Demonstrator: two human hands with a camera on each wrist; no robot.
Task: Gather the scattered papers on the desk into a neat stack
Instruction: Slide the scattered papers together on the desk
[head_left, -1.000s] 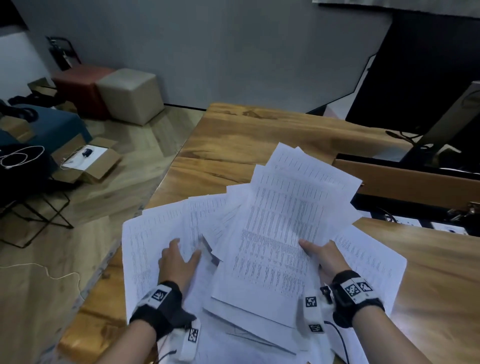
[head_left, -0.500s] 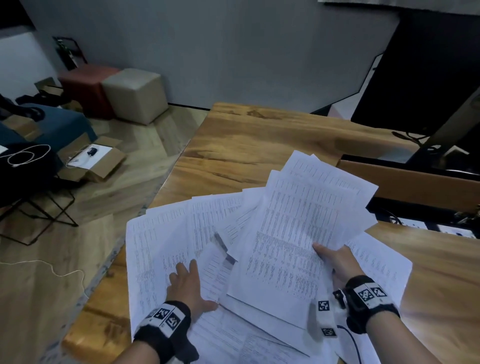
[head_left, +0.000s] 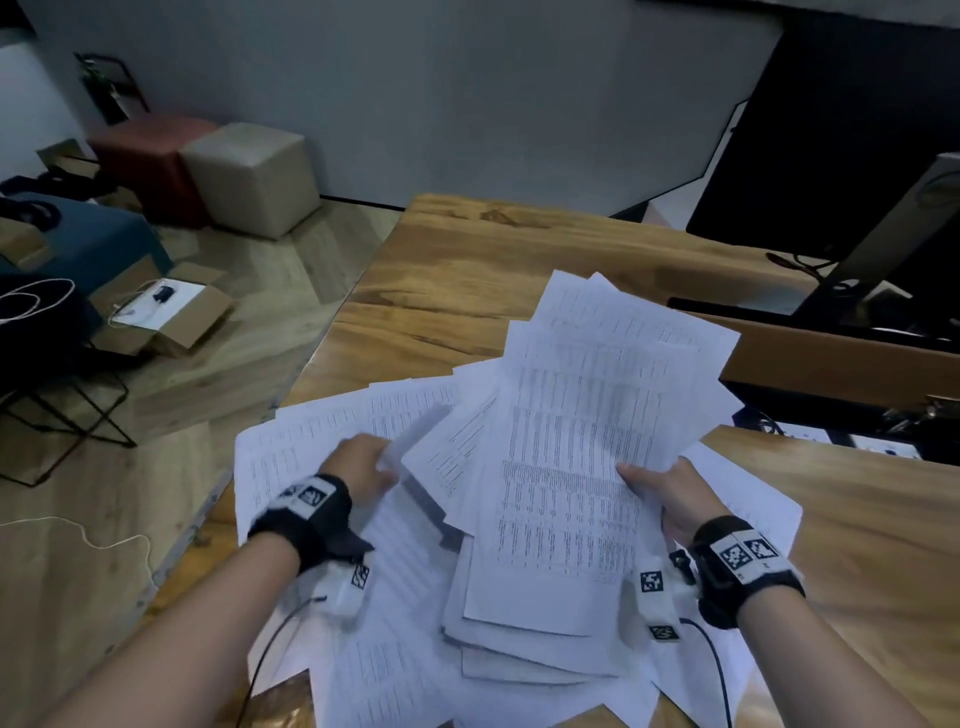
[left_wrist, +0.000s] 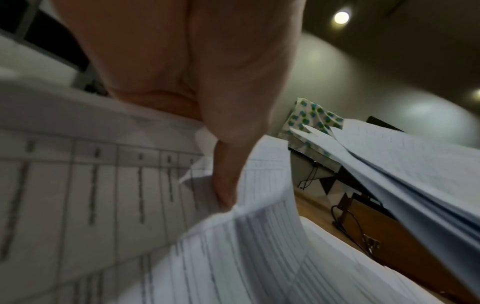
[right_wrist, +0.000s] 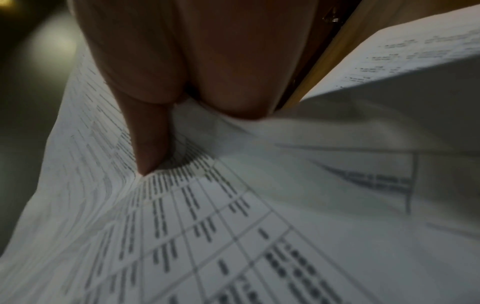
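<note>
At the wooden desk (head_left: 519, 270), our right hand (head_left: 670, 493) grips a raised sheaf of papers (head_left: 597, 441), thumb on top, while our left hand (head_left: 358, 465) pinches a loose sheet (head_left: 431, 421) from the scattered pile (head_left: 311, 447).

A brown wooden desk (head_left: 467, 291) fills the middle and right — white printed papers (head_left: 291, 457) lie spread over its lower part.

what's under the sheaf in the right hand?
Under the sheaf held by the right hand: more loose printed sheets on the wooden desk. How many lie beneath is hidden.
</note>
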